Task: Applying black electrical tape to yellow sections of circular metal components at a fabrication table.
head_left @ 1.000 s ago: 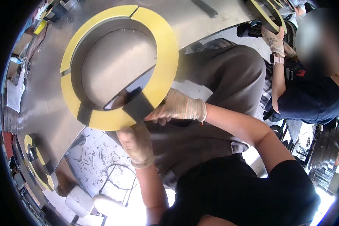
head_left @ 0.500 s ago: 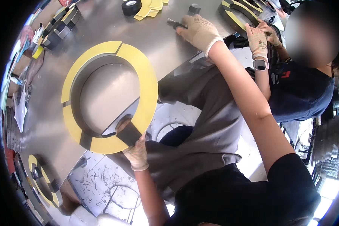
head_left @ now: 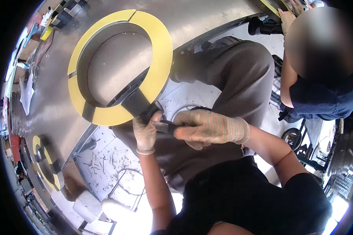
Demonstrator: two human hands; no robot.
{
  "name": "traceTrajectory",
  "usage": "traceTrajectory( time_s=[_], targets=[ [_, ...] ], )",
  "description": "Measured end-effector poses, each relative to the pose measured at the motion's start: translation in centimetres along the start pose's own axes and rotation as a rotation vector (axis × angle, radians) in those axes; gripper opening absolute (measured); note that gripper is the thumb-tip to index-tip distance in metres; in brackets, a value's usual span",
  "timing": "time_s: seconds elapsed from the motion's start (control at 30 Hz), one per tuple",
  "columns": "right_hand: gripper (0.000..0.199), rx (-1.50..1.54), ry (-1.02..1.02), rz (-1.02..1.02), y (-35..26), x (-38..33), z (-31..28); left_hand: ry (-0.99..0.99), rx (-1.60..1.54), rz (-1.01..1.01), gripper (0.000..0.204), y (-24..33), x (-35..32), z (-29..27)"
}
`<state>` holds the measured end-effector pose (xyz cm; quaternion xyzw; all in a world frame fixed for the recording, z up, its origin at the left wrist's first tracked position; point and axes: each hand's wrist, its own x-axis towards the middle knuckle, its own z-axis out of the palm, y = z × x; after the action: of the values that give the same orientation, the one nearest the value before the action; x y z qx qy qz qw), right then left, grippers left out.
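Note:
A large ring (head_left: 161, 51), yellow on its face and dark on its inner wall, lies partly over the table's edge. Black bands cross it, one of them a wide strip of black tape (head_left: 136, 102) at its lower right. My gloved left hand (head_left: 145, 135) is closed at the ring's outer edge, thumb up, on the black tape's end. In my gloved right hand (head_left: 211, 127), just right of it, is a small dark tool (head_left: 165, 127) with a flat greyish end, pointing at my left thumb. Its exact kind is unclear.
The metal table (head_left: 51, 113) curves along the left. A smaller yellow-and-black ring (head_left: 47, 162) is at the lower left, and dark ring pieces (head_left: 68, 11) stand at the far left. A co-worker (head_left: 321, 92) sits at right, one hand on another ring. Scraps litter the floor (head_left: 106, 156).
My right hand has come from the far table, where it was at the dark tool, back to my left hand, bringing the tool. My left hand and the ring sit higher in view.

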<state>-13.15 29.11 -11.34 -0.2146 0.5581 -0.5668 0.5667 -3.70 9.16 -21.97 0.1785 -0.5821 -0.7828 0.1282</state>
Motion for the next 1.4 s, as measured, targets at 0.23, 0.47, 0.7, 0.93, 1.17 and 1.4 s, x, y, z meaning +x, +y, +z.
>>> traceTrajectory(
  time_s=[0.23, 0.47, 0.7, 0.93, 1.17, 1.4],
  targets=[
    [0.038, 0.022, 0.078, -0.121, 0.9, 2.7, 0.3, -0.123, -0.006, 0.085, 0.059, -0.5, 0.8, -1.7],
    [0.031, -0.071, 0.388, -0.111, 2.3, 6.2, 1.3, -0.014, 0.01, 0.095, 0.057, 0.0, 0.4, -0.4],
    [0.036, 0.188, 0.336, -0.186, 2.9, 2.7, -0.9, 0.076, 0.38, 0.035, 0.045, 0.7, 1.7, -1.5],
    [0.035, -0.914, 1.047, -0.324, -7.3, 1.7, -12.4, -0.318, 0.732, -0.142, 0.07, 0.2, -2.7, -2.6],
    [0.058, -1.359, 1.326, 0.03, -11.9, 1.1, -11.3, -0.328, 0.288, 0.025, 0.089, 7.9, -2.5, 0.9],
    [0.032, -0.92, 0.648, -0.215, -6.7, -4.3, -5.1, -0.121, 1.126, 0.299, 0.054, 6.3, -0.6, 0.6]
  ],
)
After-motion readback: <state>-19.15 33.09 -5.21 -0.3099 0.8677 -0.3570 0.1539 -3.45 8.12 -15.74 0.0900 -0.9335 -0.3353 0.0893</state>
